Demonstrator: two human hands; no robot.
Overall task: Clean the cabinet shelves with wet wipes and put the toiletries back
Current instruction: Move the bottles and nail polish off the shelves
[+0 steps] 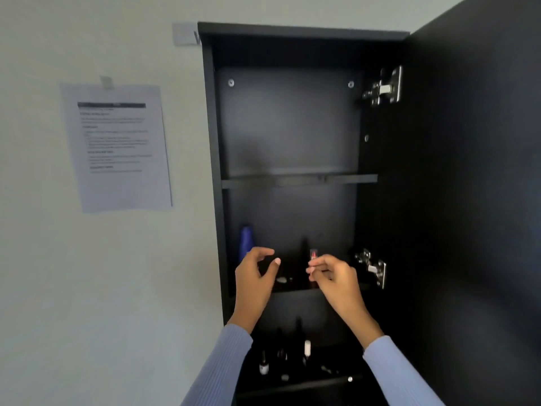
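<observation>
Step in hand appears to be handling toiletries on the middle shelf (292, 291) — blue bottle (246, 243) at its left. Left hand (253, 278) open, empty; right hand (332, 276) pinches a small red-tipped item (313, 254). Next — judged — seat it upright.

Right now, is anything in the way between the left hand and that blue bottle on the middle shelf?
Nothing visible. The left hand hovers open just right of and below the blue bottle, with only clear air between them. The cabinet door is swung wide open.
</observation>
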